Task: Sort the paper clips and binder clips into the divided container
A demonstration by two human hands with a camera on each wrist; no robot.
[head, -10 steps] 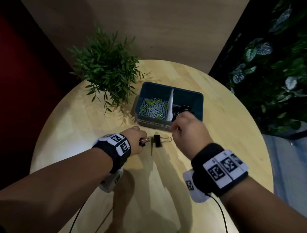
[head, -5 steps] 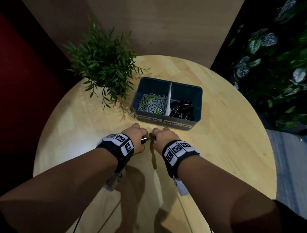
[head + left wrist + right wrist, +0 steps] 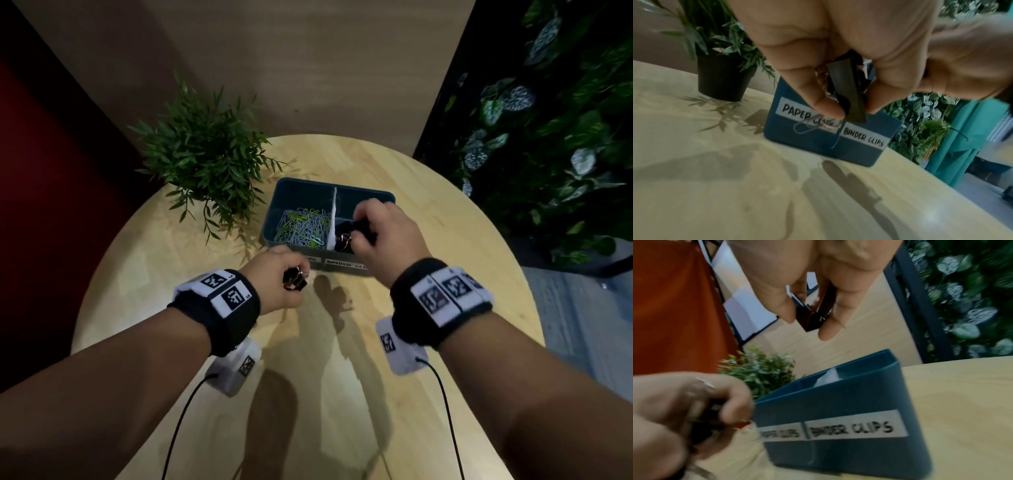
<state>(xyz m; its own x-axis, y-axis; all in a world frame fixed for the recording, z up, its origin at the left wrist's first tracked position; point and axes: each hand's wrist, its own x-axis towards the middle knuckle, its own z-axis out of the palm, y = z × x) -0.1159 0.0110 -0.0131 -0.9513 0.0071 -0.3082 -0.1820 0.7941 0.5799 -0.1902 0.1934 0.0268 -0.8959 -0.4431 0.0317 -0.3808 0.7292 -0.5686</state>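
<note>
The blue divided container [image 3: 298, 186] stands mid-table, labelled "PAPER CLIPS" and "BINDER CLIPS" [image 3: 863, 138]. Its left half holds several coloured paper clips [image 3: 303, 228], its right half black binder clips [image 3: 342, 240]. My right hand [image 3: 383, 226] hovers over the right half, pinching a black binder clip [image 3: 813, 313] between thumb and fingers. My left hand [image 3: 281, 284] stays just before the container's front wall, fingers curled round another black binder clip [image 3: 847, 92], whose wire handles [image 3: 812, 125] hang down.
A potted green plant [image 3: 205, 164] stands left of the container on the round wooden table [image 3: 445, 240]. Cables run from both wrist units toward me. A wall of dark foliage [image 3: 548, 120] lies beyond the table's right edge.
My right hand has picked a binder clip off the table and carried it forward over the container's right half. The left hand keeps its clip and has lifted slightly.
</note>
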